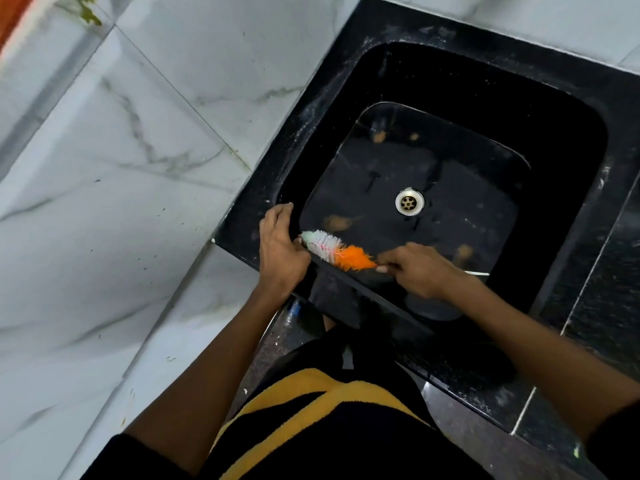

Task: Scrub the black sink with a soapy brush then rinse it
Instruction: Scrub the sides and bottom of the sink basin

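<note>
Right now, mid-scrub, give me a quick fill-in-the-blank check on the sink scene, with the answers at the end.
1. The right hand grips the brush by its ____.
2. The brush bristles are white at the tip and ____ nearer the handle.
3. The left hand rests on the sink at its ____.
4. The round metal drain sits in the sink's ____.

Missing words: handle; orange; rim; floor

left hand: fingers relaxed, palm down | right hand: curled grip, arm extended
</note>
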The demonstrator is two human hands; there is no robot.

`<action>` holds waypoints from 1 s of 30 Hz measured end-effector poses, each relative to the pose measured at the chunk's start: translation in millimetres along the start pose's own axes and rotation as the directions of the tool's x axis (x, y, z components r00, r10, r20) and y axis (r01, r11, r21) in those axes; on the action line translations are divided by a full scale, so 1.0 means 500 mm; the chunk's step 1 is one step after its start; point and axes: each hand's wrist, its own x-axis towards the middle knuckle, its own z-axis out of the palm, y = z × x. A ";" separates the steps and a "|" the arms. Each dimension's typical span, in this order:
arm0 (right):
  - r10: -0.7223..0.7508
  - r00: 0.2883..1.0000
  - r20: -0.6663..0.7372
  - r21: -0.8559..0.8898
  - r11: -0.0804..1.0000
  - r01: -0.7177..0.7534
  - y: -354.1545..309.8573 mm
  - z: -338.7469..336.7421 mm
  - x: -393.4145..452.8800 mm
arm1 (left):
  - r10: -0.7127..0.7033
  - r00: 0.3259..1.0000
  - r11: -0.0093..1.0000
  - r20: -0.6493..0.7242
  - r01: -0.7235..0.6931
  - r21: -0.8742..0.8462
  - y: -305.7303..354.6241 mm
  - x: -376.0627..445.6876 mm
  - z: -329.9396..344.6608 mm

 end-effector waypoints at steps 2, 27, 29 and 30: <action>-0.001 1.000 0.025 -0.070 0.998 0.003 0.020 -0.021 -0.046 | 0.013 1.000 1.000 0.009 -0.013 0.024 -0.003 -0.001 0.002; 0.571 0.818 -0.067 0.867 0.439 -0.236 -0.102 0.052 0.247 | -0.085 0.996 0.994 -0.026 0.086 0.061 0.002 0.083 0.011; 0.618 0.779 -0.109 0.905 0.386 -0.179 -0.104 0.023 0.296 | -0.049 0.999 0.997 -0.006 0.050 0.066 0.001 0.097 0.016; 0.640 0.759 -0.121 0.914 0.370 -0.166 -0.112 0.014 0.322 | -0.027 1.000 0.997 0.002 0.027 0.071 0.002 0.108 0.018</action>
